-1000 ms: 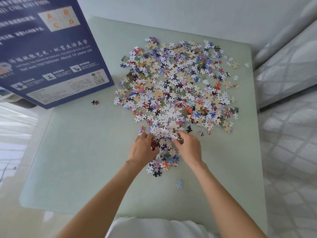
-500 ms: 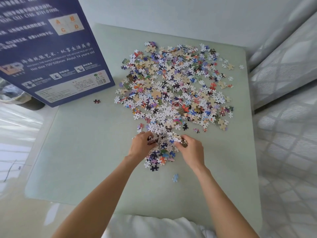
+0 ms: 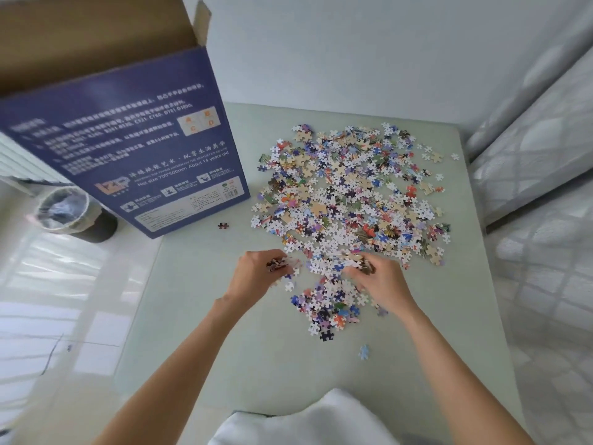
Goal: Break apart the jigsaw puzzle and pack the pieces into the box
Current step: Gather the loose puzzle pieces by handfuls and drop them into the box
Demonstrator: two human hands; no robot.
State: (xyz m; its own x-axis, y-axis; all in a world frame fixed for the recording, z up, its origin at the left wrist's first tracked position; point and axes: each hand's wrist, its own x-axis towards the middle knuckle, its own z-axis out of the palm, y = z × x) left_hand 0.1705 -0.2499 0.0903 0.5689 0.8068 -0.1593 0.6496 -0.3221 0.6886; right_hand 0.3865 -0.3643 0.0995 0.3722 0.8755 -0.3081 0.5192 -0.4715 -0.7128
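A wide heap of loose jigsaw pieces (image 3: 349, 194) covers the far right half of the pale green table (image 3: 199, 316). A smaller cluster of pieces (image 3: 330, 308) lies nearer to me. My left hand (image 3: 256, 276) is closed around a handful of pieces, lifted just left of the heap's near edge. My right hand (image 3: 380, 284) rests on the heap's near edge, fingers curled over several pieces. The tall blue puzzle box (image 3: 128, 149) stands at the table's far left, its top flaps open and its brown inside showing.
A single dark piece (image 3: 223, 225) lies near the box's corner and a light blue piece (image 3: 363, 351) sits alone near me. A lined bin (image 3: 69, 210) stands on the floor left of the table. A quilted mattress (image 3: 539, 194) borders the right side.
My left hand has drawn left, away from my right hand, with a clump of pieces in it. The view has tilted up, so the box's open top now shows.
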